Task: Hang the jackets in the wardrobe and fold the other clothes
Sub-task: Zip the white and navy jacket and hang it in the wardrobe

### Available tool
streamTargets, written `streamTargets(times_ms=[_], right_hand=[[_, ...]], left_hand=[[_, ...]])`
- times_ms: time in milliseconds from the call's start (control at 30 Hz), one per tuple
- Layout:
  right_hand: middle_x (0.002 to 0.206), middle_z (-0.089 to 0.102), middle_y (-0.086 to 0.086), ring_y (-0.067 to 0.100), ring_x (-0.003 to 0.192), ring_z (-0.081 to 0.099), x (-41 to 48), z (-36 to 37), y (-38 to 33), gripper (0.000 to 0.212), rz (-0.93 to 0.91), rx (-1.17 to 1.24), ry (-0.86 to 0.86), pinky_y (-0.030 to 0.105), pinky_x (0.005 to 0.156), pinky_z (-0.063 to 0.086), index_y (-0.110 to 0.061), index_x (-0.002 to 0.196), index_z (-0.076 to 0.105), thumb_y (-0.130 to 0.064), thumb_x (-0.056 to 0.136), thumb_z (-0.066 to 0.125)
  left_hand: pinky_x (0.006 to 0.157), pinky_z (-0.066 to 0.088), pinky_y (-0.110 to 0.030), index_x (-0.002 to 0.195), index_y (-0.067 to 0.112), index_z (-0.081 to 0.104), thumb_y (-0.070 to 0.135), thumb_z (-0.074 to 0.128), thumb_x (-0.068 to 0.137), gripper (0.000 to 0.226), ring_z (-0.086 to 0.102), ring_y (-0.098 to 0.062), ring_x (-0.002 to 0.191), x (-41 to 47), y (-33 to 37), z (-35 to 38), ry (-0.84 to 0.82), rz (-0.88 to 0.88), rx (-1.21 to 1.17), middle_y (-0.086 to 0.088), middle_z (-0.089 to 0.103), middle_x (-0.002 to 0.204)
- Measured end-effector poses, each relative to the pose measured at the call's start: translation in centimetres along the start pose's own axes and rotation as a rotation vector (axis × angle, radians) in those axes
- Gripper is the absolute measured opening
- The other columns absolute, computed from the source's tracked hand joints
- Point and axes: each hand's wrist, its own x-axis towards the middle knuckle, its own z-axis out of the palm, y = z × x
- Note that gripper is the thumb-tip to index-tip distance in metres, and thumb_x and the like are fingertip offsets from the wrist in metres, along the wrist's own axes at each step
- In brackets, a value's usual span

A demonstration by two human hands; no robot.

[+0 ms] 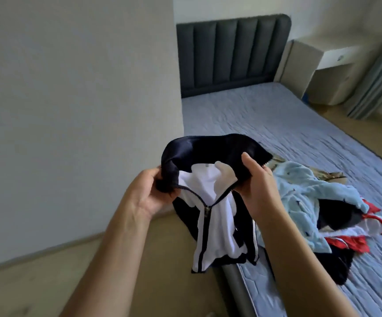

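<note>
Jacket (210,225) is in the air over the near corner of the bed (277,124), clear of the mattress. Its hem hangs just past the bed's edge, above the floor (139,259).

Navy collar is on top, white front below. The zip is closed from the slider down and open above it.

Left hand (153,191): fingers curled tight round one end of the collar, gripping fabric.
Right hand (258,186): thumb over the collar's other end, fingers underneath, also gripping.

Why this hold, my read: taking both collar ends lets the weight pull the body straight and spreads the neck open. That shows it's a zip jacket, so it goes on a hanger, and it sets up the shoulders for one.

The rest of the clothes sit in a loose heap (345,241) on the near part of the bed, just beside the right forearm. A light blue garment (304,193) is on top, with red-and-white and dark pieces under it. Likely left there as the unsorted queue, since the flat mattress works as a folding surface.

No hanger or rail in view. The tall pale panel (82,88) at the bed's left side, next to the headboard (231,56), could be the wardrobe's flank, but I cannot tell.

Watch: the half-shut zip narrows the neck, so a hanger may need to go in at an angle.
</note>
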Motion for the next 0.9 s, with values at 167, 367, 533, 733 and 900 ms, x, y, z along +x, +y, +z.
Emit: streamTargets(times_ms=[167,367,533,733,900], right_hand=[[0.105,0.068,0.027,0.037,0.096,0.069,-3.4,8.8,5.1,0.032,0.142,-0.124,-0.148,0.046,0.085,0.056,0.005,0.110,0.063,-0.022,0.095,0.056],[0.093,0.073,0.017,0.029,0.084,0.072,-11.3,19.0,13.3,0.026,0.265,-0.220,-0.367,0.031,0.061,0.057,0.001,0.107,0.065,-0.020,0.096,0.053],[0.085,0.075,0.009,0.020,0.074,0.072,-19.8,26.4,20.2,0.024,0.352,-0.244,-0.547,0.027,0.054,0.055,-0.010,0.091,0.070,-0.018,0.097,0.049],[0.080,0.075,0.005,0.019,0.072,0.072,-28.8,34.9,28.0,0.022,0.426,-0.385,-0.764,0.029,0.056,0.056,-0.012,0.089,0.069,-0.019,0.097,0.050],[0.095,0.074,0.013,0.028,0.088,0.071,-34.0,41.3,34.0,0.026,0.446,-0.521,-1.007,0.038,0.066,0.057,-0.008,0.101,0.069,-0.018,0.099,0.046]], left_hand=[[0.054,0.035,-0.024,0.063,0.016,0.039,0.008,0.040,0.066,0.008,0.042,-0.017,0.055,-7.0,3.7,-9.7,0.128,0.144,-0.088,-0.004,0.040,0.062],[0.058,0.055,-0.030,0.073,0.012,0.077,0.026,0.062,0.078,0.021,0.068,-0.023,0.065,-17.7,6.3,-22.0,0.219,0.336,-0.197,-0.008,0.070,0.078],[0.066,0.055,-0.035,0.094,0.013,0.072,0.028,0.065,0.085,0.019,0.069,-0.025,0.077,-27.3,7.6,-32.5,0.448,0.447,-0.389,-0.008,0.072,0.091],[0.064,0.040,-0.025,0.074,0.014,0.057,0.026,0.066,0.084,0.018,0.048,-0.016,0.062,-37.7,8.4,-42.7,0.590,0.603,-0.595,-0.003,0.051,0.066],[0.068,0.056,-0.029,0.091,0.013,0.070,0.031,0.055,0.090,0.023,0.063,-0.017,0.066,-44.9,9.1,-50.4,0.639,0.785,-0.666,-0.004,0.065,0.075]])
